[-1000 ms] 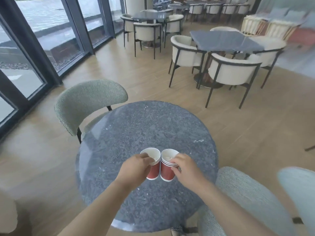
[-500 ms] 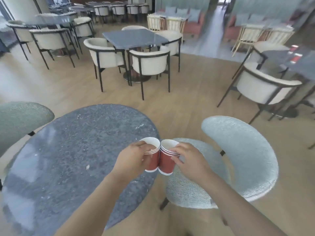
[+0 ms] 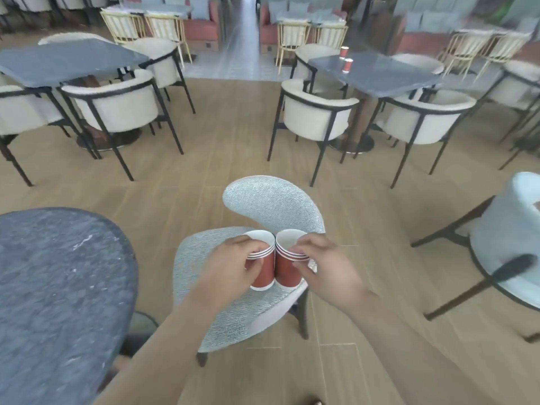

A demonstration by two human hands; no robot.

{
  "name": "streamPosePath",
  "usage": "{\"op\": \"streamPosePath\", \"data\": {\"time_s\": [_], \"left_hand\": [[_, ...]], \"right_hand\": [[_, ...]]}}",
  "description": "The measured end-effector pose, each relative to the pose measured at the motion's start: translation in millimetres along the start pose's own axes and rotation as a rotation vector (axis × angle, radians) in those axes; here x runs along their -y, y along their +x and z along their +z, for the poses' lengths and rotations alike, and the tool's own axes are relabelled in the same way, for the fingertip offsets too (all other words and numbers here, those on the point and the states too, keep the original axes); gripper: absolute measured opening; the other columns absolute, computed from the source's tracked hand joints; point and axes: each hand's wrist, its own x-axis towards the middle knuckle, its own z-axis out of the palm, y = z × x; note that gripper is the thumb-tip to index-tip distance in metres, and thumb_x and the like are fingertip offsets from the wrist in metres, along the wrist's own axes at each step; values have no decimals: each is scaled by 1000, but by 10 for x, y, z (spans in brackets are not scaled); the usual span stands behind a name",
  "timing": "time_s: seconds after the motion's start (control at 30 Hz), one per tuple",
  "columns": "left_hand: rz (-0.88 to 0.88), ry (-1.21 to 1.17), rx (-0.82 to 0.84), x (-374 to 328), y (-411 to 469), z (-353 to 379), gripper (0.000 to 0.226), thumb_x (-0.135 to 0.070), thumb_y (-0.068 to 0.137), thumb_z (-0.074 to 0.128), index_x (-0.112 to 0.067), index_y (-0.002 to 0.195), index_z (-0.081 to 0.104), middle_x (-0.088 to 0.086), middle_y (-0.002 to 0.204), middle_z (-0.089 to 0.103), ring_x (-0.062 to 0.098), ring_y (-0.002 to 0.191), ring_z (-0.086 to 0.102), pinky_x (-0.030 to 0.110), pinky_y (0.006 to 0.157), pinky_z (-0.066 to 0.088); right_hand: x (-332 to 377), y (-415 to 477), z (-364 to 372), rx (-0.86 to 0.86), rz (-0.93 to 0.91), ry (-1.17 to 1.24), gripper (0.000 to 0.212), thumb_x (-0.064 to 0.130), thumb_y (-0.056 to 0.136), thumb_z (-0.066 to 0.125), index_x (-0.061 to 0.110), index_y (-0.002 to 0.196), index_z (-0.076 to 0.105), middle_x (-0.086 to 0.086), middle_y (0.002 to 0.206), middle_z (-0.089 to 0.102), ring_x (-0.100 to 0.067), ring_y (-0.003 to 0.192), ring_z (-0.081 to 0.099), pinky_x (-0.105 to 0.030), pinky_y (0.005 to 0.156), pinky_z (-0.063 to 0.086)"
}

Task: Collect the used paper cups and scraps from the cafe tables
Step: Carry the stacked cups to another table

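Two red paper cups with white rims and white stripe bands, held upright side by side in the air, walls touching. The left cup (image 3: 263, 260) sits in the left hand (image 3: 230, 270), fingers wrapped around its near side and covering most of the wall; the right cup (image 3: 287, 258) is clamped the same way in the right hand (image 3: 327, 267), thumb over the rim edge. Both openings face up; interiors look white, contents not discernible. Cups hang above the seat of a grey textured chair (image 3: 271, 206), clear of it. Round dark stone table (image 3: 58, 287) lies to the left, cut off by the frame edge, with a few pale flecks on top too small to identify. Farther back right, a square grey table (image 3: 380, 74) carries two more red cups (image 3: 347, 65), one behind the other, small and blurred. Cream armchairs surround it.
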Motion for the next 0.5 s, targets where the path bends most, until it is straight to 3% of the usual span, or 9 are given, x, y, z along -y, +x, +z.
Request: {"op": "streamPosePath", "data": {"time_s": [0.27,0.4,0.5], "left_hand": [[102,-40,35,-1262,1115,1031,24,-24,81,58,-34,102,64,-11,98,66,13,88,60,30,68,48],[134,-41,59,-1631,1520,1353,22,-23,80,57,-32,99,64,-9,94,66,14,85,61,35,66,50],[160,-43,75,-1804,1848,1568,25,-23,80,57,-34,101,64,-11,96,66,13,88,60,31,66,50]], "right_hand": [[-1481,-159,-1069,-87,138,-107,18,7,79,66,16,94,69,1,102,65,-21,99,56,-21,77,39],[-1975,-134,-1390,-82,176,-107,16,9,81,63,15,95,68,0,105,64,-21,101,56,-26,79,45],[-2297,-73,-1555,-101,212,-105,15,10,82,62,14,95,68,1,106,64,-22,101,55,-30,80,47]]}}
